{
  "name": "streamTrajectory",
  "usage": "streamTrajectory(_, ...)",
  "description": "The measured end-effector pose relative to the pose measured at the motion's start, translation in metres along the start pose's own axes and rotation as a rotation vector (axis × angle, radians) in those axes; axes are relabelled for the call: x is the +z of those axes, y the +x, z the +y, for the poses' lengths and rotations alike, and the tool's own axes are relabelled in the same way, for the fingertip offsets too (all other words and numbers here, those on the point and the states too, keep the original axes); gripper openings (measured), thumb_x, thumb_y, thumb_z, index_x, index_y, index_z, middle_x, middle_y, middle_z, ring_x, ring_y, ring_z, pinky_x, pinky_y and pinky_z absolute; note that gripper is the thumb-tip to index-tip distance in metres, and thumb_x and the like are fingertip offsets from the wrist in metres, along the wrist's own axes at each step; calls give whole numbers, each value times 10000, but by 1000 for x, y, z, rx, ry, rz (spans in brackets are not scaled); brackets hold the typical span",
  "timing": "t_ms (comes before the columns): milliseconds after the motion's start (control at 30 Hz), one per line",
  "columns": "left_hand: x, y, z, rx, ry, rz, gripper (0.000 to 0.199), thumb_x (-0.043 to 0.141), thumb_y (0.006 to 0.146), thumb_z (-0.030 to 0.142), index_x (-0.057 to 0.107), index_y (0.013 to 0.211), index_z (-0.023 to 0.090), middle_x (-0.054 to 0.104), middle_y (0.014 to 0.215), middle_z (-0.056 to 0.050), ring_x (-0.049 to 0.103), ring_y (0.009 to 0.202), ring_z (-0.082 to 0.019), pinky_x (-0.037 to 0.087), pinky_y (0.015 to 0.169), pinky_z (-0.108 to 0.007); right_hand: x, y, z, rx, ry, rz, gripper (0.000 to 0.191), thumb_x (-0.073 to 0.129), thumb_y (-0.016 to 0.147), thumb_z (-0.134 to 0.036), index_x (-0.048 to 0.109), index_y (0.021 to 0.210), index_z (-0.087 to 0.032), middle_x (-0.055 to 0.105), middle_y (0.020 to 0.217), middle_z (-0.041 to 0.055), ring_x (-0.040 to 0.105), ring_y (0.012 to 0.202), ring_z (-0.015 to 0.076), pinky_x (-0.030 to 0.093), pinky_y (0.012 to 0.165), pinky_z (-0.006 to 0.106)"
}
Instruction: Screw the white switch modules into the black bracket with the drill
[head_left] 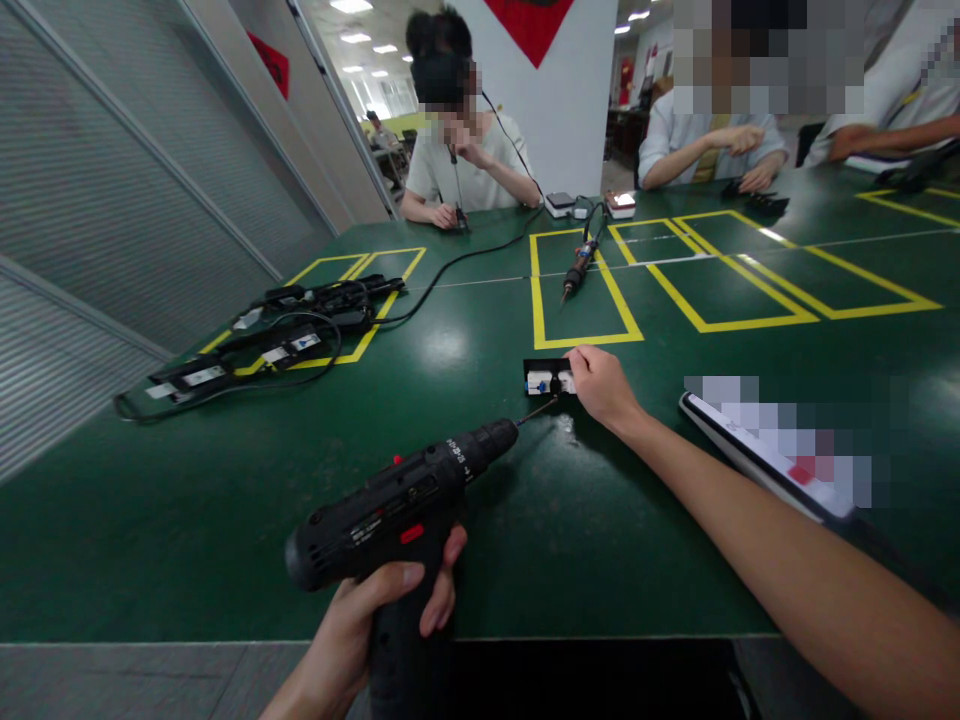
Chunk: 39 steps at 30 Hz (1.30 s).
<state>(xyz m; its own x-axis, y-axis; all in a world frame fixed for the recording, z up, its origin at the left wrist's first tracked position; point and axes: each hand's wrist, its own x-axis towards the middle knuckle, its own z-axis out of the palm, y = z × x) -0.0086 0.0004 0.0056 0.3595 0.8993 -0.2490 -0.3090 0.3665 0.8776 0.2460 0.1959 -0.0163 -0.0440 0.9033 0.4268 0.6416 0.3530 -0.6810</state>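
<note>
1. Black drill (405, 490) nearest, slanted over the worktop (187, 540)'s near edge; left hand (356, 615) had thumb and fingers curled round its handle. Trigger finger: couldn't tell if pressing.
2. Drill bit (536, 411) pointed away and right, tip at the near side of a small black piece (546, 366) with white and blue parts; contact unclear.
3. Small black piece was around mid-worktop, well in from the near edge; right hand (602, 385) had its fingers closed on the right end.
4. Phone-like device (750, 452) lay right of the right hand.
5. Cabled black units (300, 320) were heaped along the left edge.
6. Corded screwdriver (580, 268) lay mostly inside a yellow taped frame (538, 300), toward the far edge.
7. Co-worker (491, 165) sat at the far edge.
</note>
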Motion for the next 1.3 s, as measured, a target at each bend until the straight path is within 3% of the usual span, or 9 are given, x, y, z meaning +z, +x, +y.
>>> streamTrajectory(1300, -1, -1, 0, 9, 38, 16, 257, 450, 781, 301, 550, 890, 91, 514, 503, -36, 441, 480, -144, 365, 526, -280, 0, 0, -1, -15, 15, -14, 328, 334, 887, -232, 636, 799, -140, 648, 801, 87, 565, 737, 185, 375, 666, 278)
